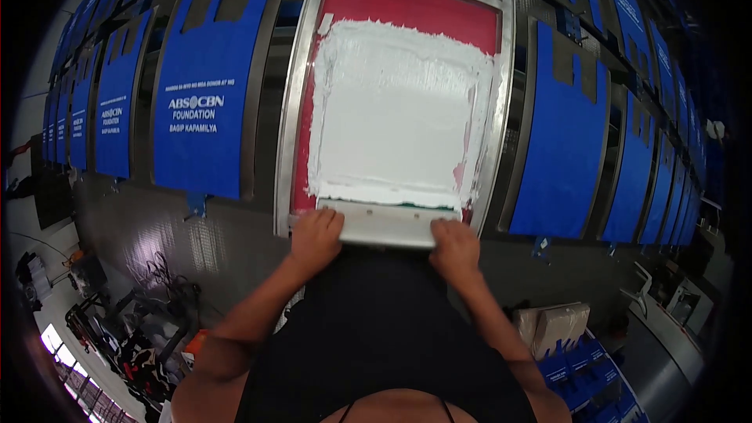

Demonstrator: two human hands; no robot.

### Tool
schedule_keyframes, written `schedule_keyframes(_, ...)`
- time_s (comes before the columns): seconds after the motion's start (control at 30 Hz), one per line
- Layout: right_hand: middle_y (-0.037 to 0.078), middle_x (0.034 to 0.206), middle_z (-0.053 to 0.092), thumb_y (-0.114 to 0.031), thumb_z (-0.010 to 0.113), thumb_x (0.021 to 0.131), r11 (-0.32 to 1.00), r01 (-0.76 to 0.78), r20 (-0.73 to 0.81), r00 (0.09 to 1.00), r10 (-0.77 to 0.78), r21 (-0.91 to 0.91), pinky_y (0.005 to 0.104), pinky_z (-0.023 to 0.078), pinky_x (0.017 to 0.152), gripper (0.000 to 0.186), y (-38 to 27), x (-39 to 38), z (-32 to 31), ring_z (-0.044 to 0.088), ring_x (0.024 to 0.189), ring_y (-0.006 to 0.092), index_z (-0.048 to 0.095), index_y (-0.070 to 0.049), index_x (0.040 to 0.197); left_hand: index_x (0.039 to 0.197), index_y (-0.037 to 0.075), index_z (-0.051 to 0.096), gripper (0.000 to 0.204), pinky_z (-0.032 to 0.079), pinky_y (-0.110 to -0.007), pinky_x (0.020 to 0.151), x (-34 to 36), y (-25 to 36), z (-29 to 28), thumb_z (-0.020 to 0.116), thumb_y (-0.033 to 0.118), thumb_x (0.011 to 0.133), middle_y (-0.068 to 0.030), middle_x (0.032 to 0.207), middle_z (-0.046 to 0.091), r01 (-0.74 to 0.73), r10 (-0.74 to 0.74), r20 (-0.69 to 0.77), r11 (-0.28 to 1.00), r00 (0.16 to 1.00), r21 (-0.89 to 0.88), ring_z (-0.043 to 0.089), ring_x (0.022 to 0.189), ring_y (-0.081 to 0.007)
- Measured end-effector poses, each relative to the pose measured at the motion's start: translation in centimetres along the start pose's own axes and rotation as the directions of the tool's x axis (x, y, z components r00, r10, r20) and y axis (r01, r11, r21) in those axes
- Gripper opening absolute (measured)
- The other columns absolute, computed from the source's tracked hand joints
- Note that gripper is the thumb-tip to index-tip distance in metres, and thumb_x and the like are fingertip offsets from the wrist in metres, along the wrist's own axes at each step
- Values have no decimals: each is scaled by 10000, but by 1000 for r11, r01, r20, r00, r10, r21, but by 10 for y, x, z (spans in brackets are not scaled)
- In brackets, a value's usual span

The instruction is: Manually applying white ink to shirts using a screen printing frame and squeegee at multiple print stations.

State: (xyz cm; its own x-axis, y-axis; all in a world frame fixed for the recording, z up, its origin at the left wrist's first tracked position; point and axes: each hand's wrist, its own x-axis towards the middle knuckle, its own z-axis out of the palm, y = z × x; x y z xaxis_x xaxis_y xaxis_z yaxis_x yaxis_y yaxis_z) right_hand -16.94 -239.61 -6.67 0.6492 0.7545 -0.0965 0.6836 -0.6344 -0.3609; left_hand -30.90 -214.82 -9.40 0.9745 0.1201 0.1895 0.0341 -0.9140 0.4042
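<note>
A metal-framed printing screen (507, 47) with red mesh lies in the middle of the view, most of it coated with thick white ink (395, 110). Along its near edge lies a wide silver squeegee (384, 227) with a dark green blade. My left hand (317, 231) is closed round the squeegee's left end, and my right hand (454, 239) grips its right end. Both thumbs and curled fingers show on the metal bar.
Rows of boards with blue bag blanks run away on both sides, some printed white (196, 157), others plain (556, 157). Equipment (86, 274) stands at lower left; wrapped bundles (552, 329), stacked blue pieces (580, 376) and a grey machine (658, 337) are at lower right.
</note>
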Motion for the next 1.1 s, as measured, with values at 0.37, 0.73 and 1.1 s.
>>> schedule_keyframes(0.37,119,847,677,-174,624,711,941,-83,103,987,123,-327,431,519,704,254,76,247,-69,652,826,302,670,-147,959,826,111,638,211,510,-438,634,255,-98,-6,708,261,695,-112,756,654,110,-148,177,972,973,207,645,764,-305)
schedule_keyframes(0.73,116,857,645,-20,596,603,1000,17,35,999,-18,21,429,478,634,272,9,25,-9,624,790,282,622,-91,865,879,71,613,281,474,-390,687,30,-9,-7,620,34,600,-91,830,626,24,-24,127,1000,992,4,596,781,-267)
schedule_keyframes(1.1,141,832,667,-150,605,693,958,-9,93,995,37,-285,448,517,711,194,81,250,-75,644,825,326,647,-123,881,880,125,659,278,511,-439,684,259,-95,-21,690,347,716,-133,802,667,77,-127,241,975,962,208,653,792,-305)
